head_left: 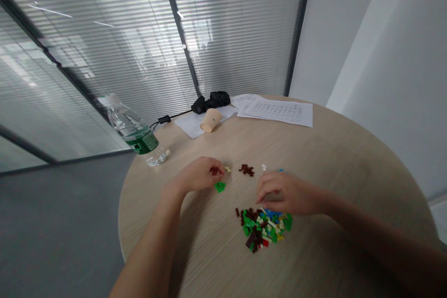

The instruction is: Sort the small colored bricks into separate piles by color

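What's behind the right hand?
Just past the right hand: small white bits and a sliver of blue. Whatever lies directly behind the hand is covered; can't tell.

The fingers of the left hand (201, 173) hide part of a brown bit (213, 171), so I can't tell if they grip it. The right hand (284, 192) covers most of a blue bit (281, 170), and its fingertips are too blurry to show if they hold anything. In the pile (260, 229), some bricks hide under others. The words on the papers (279, 111) are too small to read. The picture's bottom cuts off the table (216, 265).
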Available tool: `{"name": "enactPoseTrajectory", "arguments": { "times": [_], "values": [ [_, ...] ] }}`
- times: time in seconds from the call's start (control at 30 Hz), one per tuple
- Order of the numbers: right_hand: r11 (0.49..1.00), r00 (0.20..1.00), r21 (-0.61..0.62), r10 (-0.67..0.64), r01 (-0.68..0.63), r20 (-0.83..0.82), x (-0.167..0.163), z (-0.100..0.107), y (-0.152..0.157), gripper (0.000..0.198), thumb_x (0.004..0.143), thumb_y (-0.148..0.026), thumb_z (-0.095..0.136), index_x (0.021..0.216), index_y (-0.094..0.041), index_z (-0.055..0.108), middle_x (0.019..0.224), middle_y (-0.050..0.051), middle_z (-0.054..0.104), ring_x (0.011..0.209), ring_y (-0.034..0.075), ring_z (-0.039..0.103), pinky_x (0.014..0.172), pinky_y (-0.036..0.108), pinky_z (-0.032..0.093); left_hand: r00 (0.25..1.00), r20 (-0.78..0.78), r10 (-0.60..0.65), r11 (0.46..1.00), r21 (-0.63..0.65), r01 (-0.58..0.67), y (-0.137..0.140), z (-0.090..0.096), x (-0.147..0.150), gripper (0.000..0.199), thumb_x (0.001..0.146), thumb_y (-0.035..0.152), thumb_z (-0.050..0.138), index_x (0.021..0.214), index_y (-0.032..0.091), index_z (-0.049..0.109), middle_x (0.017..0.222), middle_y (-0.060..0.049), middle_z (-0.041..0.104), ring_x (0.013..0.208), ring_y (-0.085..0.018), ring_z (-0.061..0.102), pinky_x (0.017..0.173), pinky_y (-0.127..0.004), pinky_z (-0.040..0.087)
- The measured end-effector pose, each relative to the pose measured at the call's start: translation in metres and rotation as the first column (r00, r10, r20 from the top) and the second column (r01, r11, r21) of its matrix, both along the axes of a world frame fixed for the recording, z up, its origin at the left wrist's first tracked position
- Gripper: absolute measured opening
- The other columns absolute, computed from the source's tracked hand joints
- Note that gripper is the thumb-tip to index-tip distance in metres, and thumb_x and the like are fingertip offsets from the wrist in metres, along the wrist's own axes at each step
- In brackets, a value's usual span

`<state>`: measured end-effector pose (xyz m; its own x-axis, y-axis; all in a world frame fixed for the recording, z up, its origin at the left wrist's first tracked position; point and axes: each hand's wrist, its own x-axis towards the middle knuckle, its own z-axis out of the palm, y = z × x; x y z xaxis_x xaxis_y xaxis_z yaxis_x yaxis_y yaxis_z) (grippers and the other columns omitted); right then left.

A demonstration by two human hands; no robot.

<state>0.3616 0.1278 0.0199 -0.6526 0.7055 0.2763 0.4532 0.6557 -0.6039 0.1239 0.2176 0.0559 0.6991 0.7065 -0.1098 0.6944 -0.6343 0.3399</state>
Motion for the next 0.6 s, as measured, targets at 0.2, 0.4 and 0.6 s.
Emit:
{"name": "enactPoseTrajectory", "arguments": {
  "times": [0.2,0.4,0.6],
  "values": [
    [0.997,0.995,-0.015,0.078,-0.077,0.06,-0.003,0.003,-0.002,0.01,0.077,-0.017,0.061,0.081,-0.016,0.07,0.081,0.006,0.066,0.08,0.015,0.058,0.076,0.028,0.044,0.992,0.091,-0.091,0.996,0.006,0.091,-0.01,-0.003,0.017,0.017,0.073,0.014,0.049,0.076,0.017,0.066,0.07,0.0,0.063,0.061,-0.011,0.052,0.059,-0.022,0.038],
    [0.996,0.997,-0.026,0.08,-0.08,0.018,0.002,0.005,-0.003,0.005,0.075,-0.019,0.063,0.075,-0.016,0.067,0.078,0.004,0.065,0.079,0.015,0.057,0.076,0.028,0.043,0.964,0.175,-0.198,0.975,-0.064,0.212,-0.017,-0.011,0.029,0.015,0.076,0.015,0.05,0.078,0.017,0.064,0.072,0.001,0.062,0.062,-0.01,0.051,0.062,-0.022,0.038],
    [0.985,0.984,-0.06,0.168,-0.164,0.061,0.007,0.007,-0.006,0.022,0.063,-0.032,0.076,0.076,-0.016,0.068,0.076,0.003,0.062,0.076,0.015,0.055,0.07,0.027,0.042,0.971,0.153,-0.186,0.975,-0.092,0.201,-0.018,-0.011,0.031,0.014,0.077,0.017,0.05,0.079,0.016,0.064,0.072,0.0,0.061,0.061,-0.01,0.049,0.059,-0.022,0.037]
  ]
}}
